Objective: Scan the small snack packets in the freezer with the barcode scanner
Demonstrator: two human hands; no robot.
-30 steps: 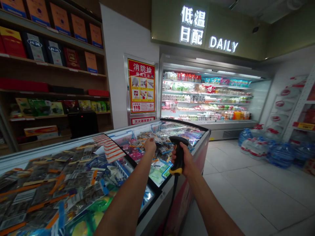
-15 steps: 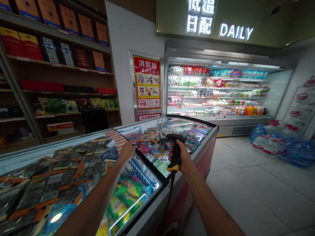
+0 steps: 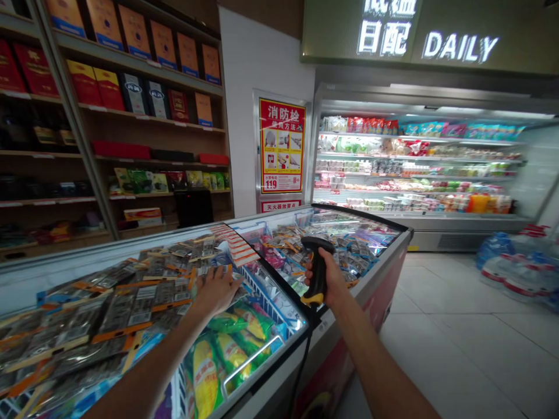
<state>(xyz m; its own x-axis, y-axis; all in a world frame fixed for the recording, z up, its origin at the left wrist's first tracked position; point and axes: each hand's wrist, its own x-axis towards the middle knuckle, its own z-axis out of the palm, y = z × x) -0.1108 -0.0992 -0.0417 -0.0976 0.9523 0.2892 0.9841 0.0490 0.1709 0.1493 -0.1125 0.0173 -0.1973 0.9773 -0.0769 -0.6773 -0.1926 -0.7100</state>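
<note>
My right hand [image 3: 329, 276] is wrapped round the grip of a black and yellow barcode scanner [image 3: 318, 273], held upright above the freezer's front rim. A cable hangs down from its base. Over the chest freezer [image 3: 288, 337], my left hand [image 3: 216, 291] is stretched out flat with fingers spread, on or just above packets with orange edges; I cannot tell if it touches them. Flat dark packets [image 3: 140, 302] are heaped to its left. Below it lie green and yellow bags [image 3: 205, 375] in a wire basket. An orange-striped sheet [image 3: 238, 247] lies beyond the hand.
A black lid frame [image 3: 279, 279] crosses the freezer between my hands. Shelves with boxes [image 3: 137, 41] stand at the back left. A lit chilled cabinet [image 3: 410, 224] is at the back right, with wrapped water bottles [image 3: 524, 273] on the tiled floor.
My left hand has moved from beside the striped sheet and lid frame to the packets nearer and left, its fingers now spread. The view has turned left; the right hand keeps the scanner.
</note>
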